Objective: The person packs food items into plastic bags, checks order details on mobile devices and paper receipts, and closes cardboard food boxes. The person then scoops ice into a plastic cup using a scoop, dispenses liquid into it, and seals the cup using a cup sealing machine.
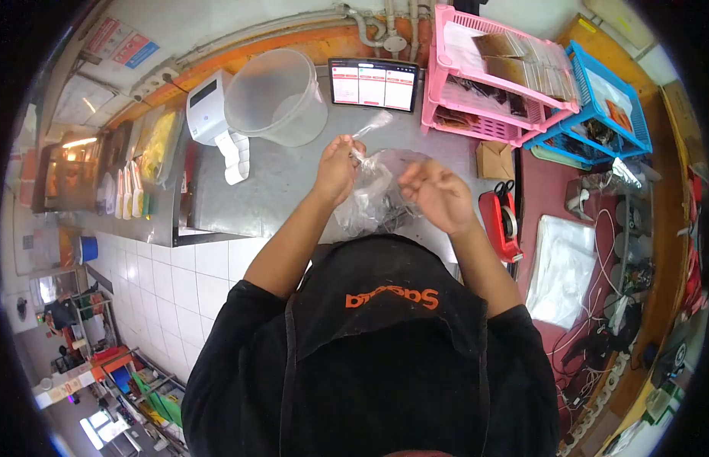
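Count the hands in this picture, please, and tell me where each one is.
2. The left hand grips the gathered top of the bag; the right hand, partly blurred, is at the bag's right side. I see no others, though some may be hidden.

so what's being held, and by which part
A clear plastic bag, pinched at its gathered neck by the left hand; whether the right hand grips it cannot be told.

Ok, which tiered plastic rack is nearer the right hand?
The pink tiered rack, between the tablet and the blue tiered rack, which sits farther from the right hand.
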Demonstrator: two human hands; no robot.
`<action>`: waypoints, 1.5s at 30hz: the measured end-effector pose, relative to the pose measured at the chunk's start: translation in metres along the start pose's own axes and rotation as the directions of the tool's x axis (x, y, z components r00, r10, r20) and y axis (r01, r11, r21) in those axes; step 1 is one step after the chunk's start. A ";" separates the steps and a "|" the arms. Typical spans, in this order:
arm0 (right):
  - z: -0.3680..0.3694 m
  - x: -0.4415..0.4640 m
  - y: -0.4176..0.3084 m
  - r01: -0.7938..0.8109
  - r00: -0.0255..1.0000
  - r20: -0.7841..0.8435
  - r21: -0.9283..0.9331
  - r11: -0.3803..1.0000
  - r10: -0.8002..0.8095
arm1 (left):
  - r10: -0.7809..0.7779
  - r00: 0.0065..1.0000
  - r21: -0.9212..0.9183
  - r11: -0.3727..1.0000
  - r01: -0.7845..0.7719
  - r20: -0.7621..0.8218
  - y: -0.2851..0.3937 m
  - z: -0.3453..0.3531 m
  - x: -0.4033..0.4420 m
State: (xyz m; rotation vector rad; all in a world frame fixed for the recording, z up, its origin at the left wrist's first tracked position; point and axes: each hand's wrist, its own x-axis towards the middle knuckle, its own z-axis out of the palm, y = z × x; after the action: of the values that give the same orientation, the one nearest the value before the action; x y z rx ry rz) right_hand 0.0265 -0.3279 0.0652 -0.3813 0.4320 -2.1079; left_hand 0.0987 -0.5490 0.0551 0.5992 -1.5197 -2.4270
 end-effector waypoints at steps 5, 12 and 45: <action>-0.044 0.025 -0.007 -0.075 0.945 -0.172 -0.942 0.328 -0.277 | 0.161 0.946 -0.059 0.987 -0.150 0.281 0.005 0.009 -0.014; -0.029 0.050 0.007 -0.115 0.993 -0.111 -0.988 0.100 0.042 | 0.294 0.870 0.827 0.297 -0.478 0.397 0.005 -0.022 -0.012; -0.179 -0.122 -0.004 -0.211 0.692 -0.600 -0.700 0.682 -0.401 | -0.010 0.934 0.934 0.042 -0.356 0.356 -0.037 0.056 0.054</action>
State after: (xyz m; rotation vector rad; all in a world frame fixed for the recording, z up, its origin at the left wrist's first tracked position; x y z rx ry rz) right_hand 0.0114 -0.1951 -0.1053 0.0335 1.8225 -2.0324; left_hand 0.0262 -0.5082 0.0309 0.1419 -3.1007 -0.7918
